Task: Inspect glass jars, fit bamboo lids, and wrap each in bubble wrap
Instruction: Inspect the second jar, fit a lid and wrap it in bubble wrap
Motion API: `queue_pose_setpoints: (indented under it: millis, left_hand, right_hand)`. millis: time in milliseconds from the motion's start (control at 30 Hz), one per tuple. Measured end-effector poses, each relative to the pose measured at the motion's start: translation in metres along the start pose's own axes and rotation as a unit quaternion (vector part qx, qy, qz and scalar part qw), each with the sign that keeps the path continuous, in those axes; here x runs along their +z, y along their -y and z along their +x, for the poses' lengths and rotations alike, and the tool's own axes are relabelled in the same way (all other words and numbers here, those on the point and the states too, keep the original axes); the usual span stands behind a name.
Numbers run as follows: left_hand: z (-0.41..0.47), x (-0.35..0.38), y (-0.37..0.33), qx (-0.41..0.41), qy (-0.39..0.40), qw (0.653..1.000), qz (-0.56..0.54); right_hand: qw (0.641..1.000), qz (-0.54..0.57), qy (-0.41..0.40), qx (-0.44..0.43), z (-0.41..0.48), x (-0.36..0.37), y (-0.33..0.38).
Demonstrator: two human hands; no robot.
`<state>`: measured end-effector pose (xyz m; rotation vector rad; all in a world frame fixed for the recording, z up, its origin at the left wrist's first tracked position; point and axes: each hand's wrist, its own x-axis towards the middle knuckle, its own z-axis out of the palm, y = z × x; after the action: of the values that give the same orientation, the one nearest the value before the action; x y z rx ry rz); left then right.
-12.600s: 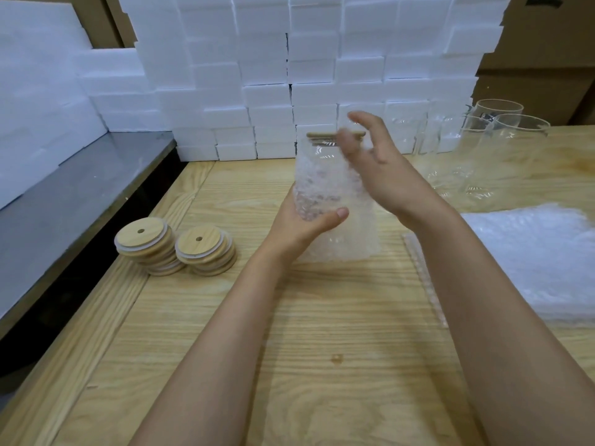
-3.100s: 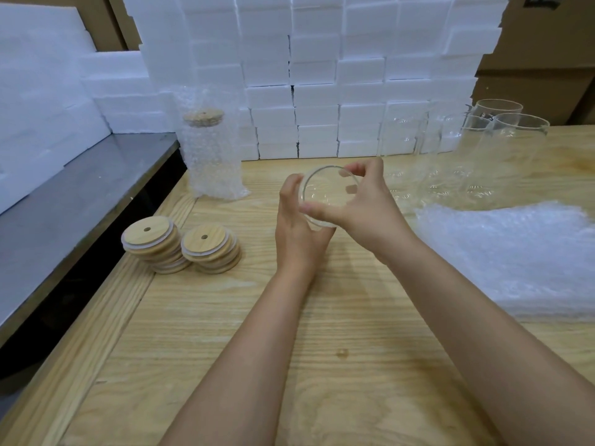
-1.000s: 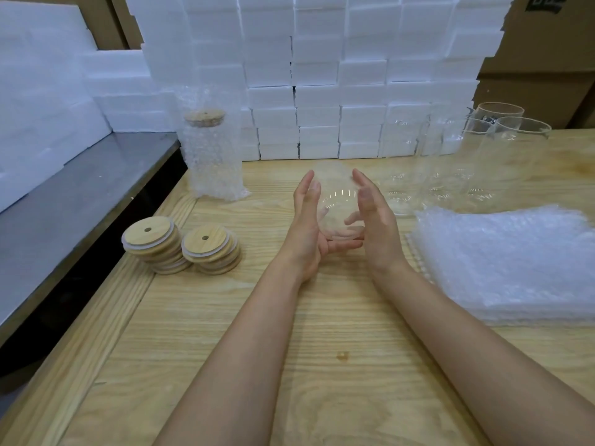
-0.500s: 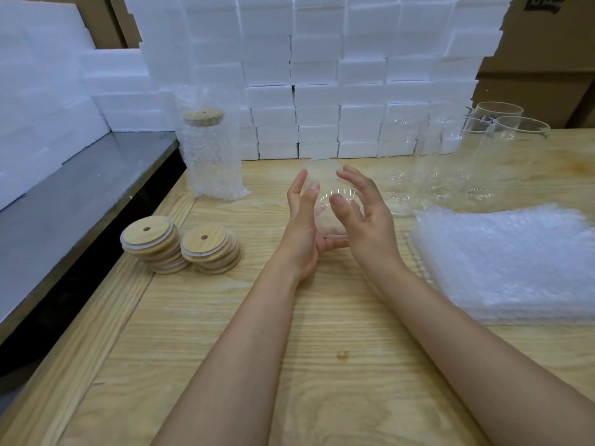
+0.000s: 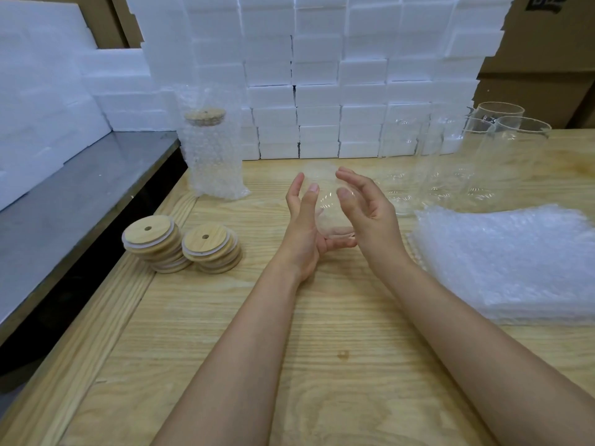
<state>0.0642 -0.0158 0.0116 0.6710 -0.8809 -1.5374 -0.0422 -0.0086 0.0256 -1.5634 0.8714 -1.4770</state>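
A clear, lidless glass jar (image 5: 328, 201) is held upright above the middle of the wooden table. My left hand (image 5: 304, 230) cups its base and left side. My right hand (image 5: 367, 214) presses its right side with the fingers curved. Two stacks of round bamboo lids (image 5: 182, 244) with centre holes lie at the left. A jar wrapped in bubble wrap (image 5: 212, 149), with a bamboo lid on it, stands at the back left. A pile of bubble wrap sheets (image 5: 512, 262) lies to the right.
Several bare glass jars (image 5: 483, 156) stand at the back right. A wall of white foam blocks (image 5: 322, 75) runs along the back and left. A grey metal surface (image 5: 64, 201) adjoins the wooden table (image 5: 322, 365) on the left, with a dark gap between. Cardboard boxes (image 5: 547, 59) stand behind.
The jar has turned between my palms over the last second. My right hand's fingers have shifted along its side. Earlier, the wrapped jar was set down at the back left.
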Motion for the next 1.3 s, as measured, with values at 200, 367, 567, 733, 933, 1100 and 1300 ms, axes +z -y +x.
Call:
queue_pose_setpoints:
  millis: [200, 367, 567, 733, 933, 1100, 1300]
  left_hand:
    - [-0.001, 0.001, 0.001, 0.016, -0.001, 1.000, 0.012]
    - [-0.001, 0.002, -0.001, 0.000, -0.024, 1.000, 0.007]
    - [0.000, -0.001, -0.008, -0.045, -0.033, 0.997, -0.043]
    - [-0.005, -0.003, -0.018, -0.067, 0.001, 0.996, -0.061]
    - [-0.008, -0.003, -0.019, -0.061, 0.015, 0.996, -0.063]
    - [-0.009, -0.001, -0.019, -0.063, 0.010, 0.996, -0.063]
    - [-0.010, 0.007, -0.014, -0.045, 0.002, 0.998, -0.035]
  right_hand:
    - [0.998, -0.036, 0.056, 0.012, 0.004, -0.007, -0.001]
    - [0.986, -0.135, 0.094, -0.009, 0.007, -0.014, -0.002]
    - [0.980, -0.127, 0.146, -0.047, 0.007, -0.022, 0.000]
    - [0.971, -0.130, 0.200, -0.024, 0.013, -0.032, 0.005]
    - [0.973, -0.079, 0.217, 0.007, 0.011, -0.034, 0.017]
    - [0.987, -0.070, 0.142, -0.012, 0.012, -0.026, 0.020]
    - [1.000, -0.025, -0.003, -0.018, 0.011, -0.009, 0.011]
